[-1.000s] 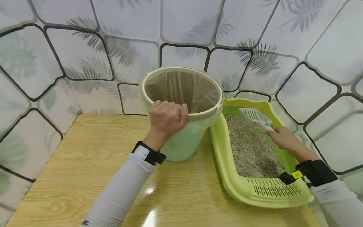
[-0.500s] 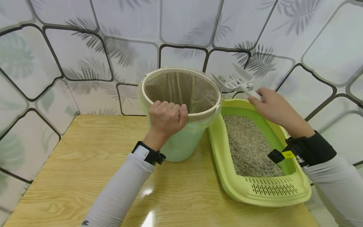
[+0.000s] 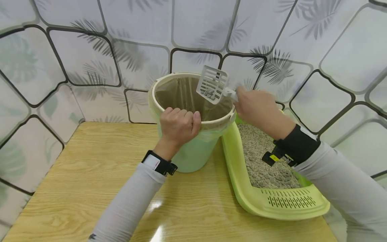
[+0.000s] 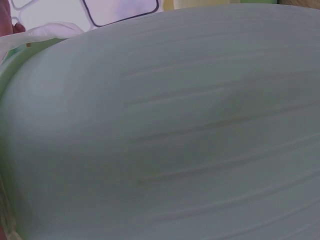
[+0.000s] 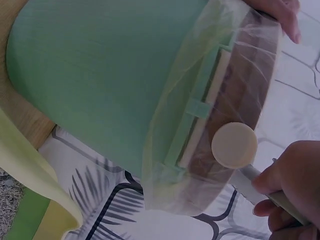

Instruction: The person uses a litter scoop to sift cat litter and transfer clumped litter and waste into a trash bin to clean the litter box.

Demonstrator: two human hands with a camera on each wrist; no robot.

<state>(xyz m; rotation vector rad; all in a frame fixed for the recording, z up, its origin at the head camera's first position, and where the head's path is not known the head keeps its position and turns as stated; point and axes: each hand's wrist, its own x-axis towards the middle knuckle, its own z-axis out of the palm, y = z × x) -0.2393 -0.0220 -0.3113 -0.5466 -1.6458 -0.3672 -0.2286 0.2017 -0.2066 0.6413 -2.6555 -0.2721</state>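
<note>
My left hand point(image 3: 179, 126) grips the near rim of a green trash bin point(image 3: 193, 154) lined with a thin plastic bag point(image 3: 187, 90). The bin leans slightly toward me. In my right hand point(image 3: 257, 107), slightly blurred, is the handle of a white slotted litter scoop point(image 3: 213, 79). The scoop is tilted over the right part of the bin's opening, with several grey clumps point(image 3: 209, 93) at its lower edge. The bin's ribbed wall point(image 4: 150, 125) fills the left wrist view. From the right wrist, the bag overhangs the rim and the scoop's blade is mostly hidden.
To the right of the bin stands a lime-green litter box point(image 3: 239, 174) holding grey-brown litter point(image 3: 263, 164), partly under my right forearm. Both stand on a wooden table point(image 3: 99, 174). A patterned wall point(image 3: 145, 30) rises behind and at the sides.
The right hand has lifted the scoop out of the litter box and carried it left over the bin, tilting it. The left hand has stayed on the rim.
</note>
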